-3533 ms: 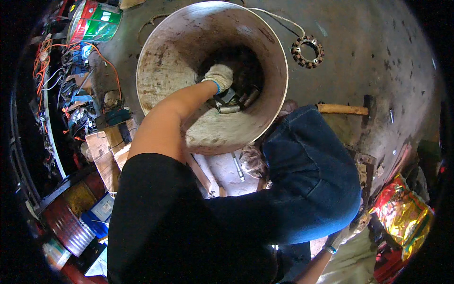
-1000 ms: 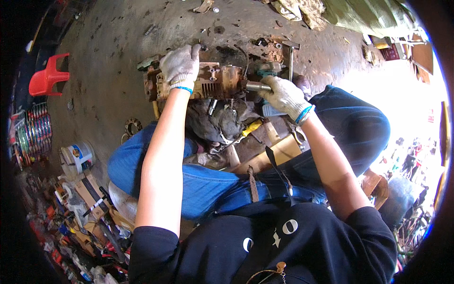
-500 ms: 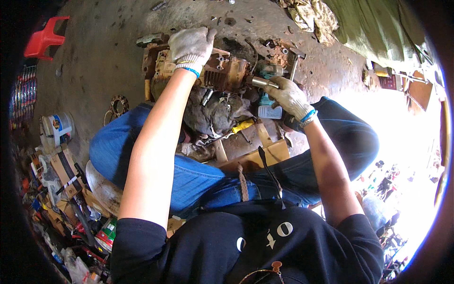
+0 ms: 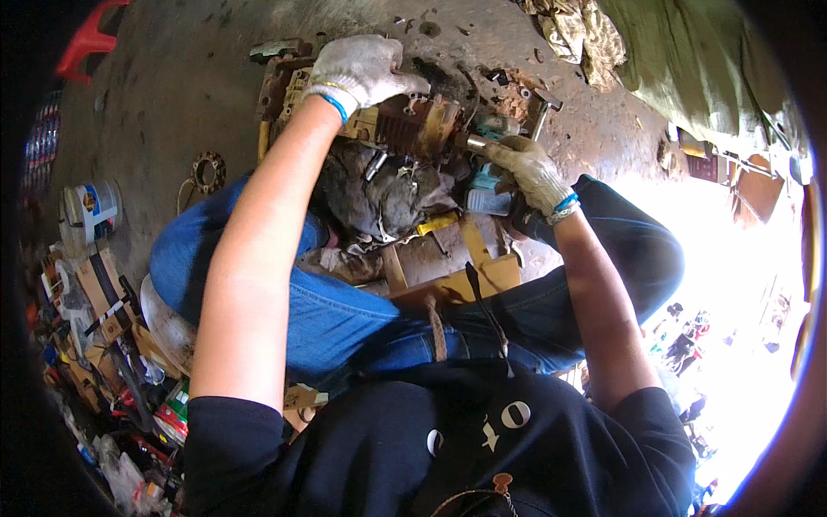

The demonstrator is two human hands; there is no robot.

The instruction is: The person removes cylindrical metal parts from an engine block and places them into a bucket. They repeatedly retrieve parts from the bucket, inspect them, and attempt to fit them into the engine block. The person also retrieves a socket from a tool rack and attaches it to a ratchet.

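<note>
My left hand [image 4: 360,71], in a whitish knit glove, is bent over the top of a rusty, finned metal machine assembly [image 4: 403,126] on the floor. Its thumb side points right, and part of the fingers is hidden. At the assembly's right end, my right hand [image 4: 532,172], gloved too, is closed around a silver metal cylinder [image 4: 475,143] pointing at the rusty end piece. Below that hand lies a teal cordless power tool [image 4: 484,179]. A small silver socket [image 4: 376,165] rests on the dark cloth [image 4: 357,194] in front of the assembly.
A hammer [image 4: 543,110] lies beyond my right hand. A yellow-handled tool [image 4: 438,224] and a wooden frame [image 4: 465,283] are between my legs. On the left are a metal ring [image 4: 207,172], a white bucket [image 4: 90,211] and a red plastic stool [image 4: 90,39].
My left hand has shifted slightly and turned, its thumb side now reaching right along the assembly. My right hand stays on the silver cylinder, covering more of it. The whole view has shifted a little.
</note>
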